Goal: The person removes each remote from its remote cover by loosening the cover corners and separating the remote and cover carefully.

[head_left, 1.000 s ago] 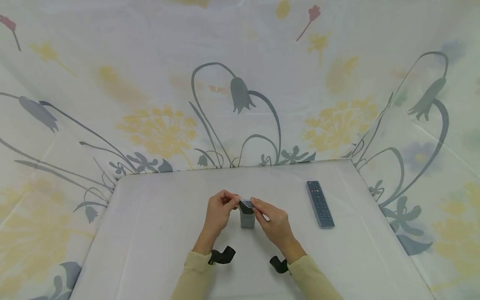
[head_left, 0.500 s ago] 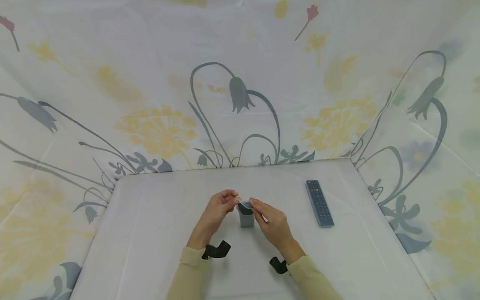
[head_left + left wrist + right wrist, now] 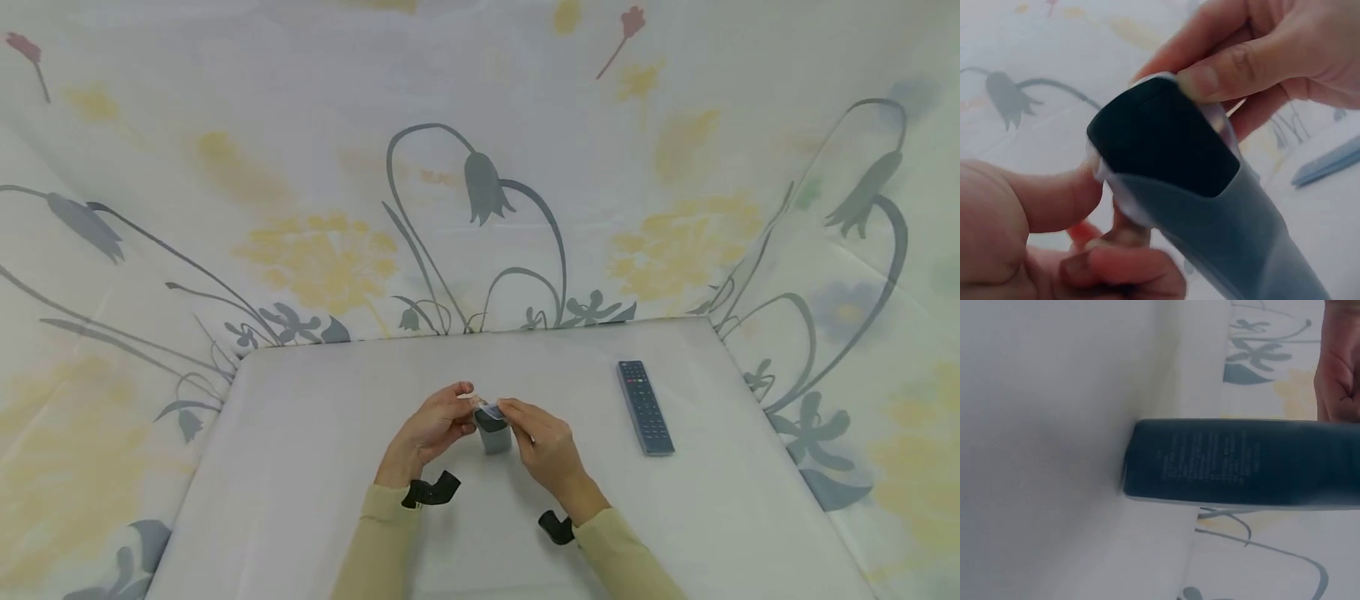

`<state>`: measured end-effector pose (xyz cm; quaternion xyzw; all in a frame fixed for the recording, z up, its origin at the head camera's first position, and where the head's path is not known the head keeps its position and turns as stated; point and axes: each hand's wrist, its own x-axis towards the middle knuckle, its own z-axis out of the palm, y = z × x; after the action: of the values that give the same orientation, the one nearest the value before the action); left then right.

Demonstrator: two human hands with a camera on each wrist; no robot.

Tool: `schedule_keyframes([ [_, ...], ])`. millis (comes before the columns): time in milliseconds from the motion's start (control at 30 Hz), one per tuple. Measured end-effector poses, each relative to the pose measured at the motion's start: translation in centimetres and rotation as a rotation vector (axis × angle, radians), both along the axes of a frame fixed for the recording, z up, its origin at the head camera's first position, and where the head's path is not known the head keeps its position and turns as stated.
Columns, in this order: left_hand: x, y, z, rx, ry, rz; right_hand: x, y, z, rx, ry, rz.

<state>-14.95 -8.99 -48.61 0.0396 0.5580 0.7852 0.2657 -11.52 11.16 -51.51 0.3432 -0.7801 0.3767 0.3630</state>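
Observation:
A long dark device [image 3: 1166, 137] stands raised above the table, a clear or translucent sleeve [image 3: 1210, 219] around it. Small pale print covers the lower part of the device [image 3: 1197, 462] in the right wrist view. Its black rounded end shows at the sleeve's mouth. My left hand [image 3: 431, 429] is at the left edge of that mouth, thumb and a finger pinching the film. Opposite it, my right hand [image 3: 547, 446] pinches the upper right edge between thumb and fingers. What kind of device it is, I cannot tell.
To the right, a dark remote control [image 3: 645, 408] lies buttons up on the white table [image 3: 322, 467]. Flower-printed cloth [image 3: 315, 167] rises along the table's back and sides. A black curved piece sits at each wrist.
My left hand has shifted slightly left and turned, its fingers spreading more. The device has tilted a little, while my right hand keeps its hold. The remote control lies where it was.

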Motion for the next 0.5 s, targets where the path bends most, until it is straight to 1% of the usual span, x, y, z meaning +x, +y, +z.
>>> schedule_keyframes([
  [133,0.1,1.1,0.4,-0.107,0.028,0.079,-0.1,0.6,0.1,0.019,0.041,-0.033],
  [200,0.3,1.6,0.5,-0.142,0.042,0.139,-0.1,0.8,0.1,0.025,0.059,-0.036],
  [267,0.6,1.9,0.3,-0.158,0.069,0.209,-0.3,0.9,0.1,0.027,0.068,-0.034],
  [367,1.1,2.5,-0.1,-0.180,0.137,0.317,-0.5,0.8,-0.1,0.023,0.065,-0.038],
  [500,1.7,3.1,-0.6,-0.178,0.236,0.436,-0.6,0.5,-0.3,0.003,0.070,-0.067],
])
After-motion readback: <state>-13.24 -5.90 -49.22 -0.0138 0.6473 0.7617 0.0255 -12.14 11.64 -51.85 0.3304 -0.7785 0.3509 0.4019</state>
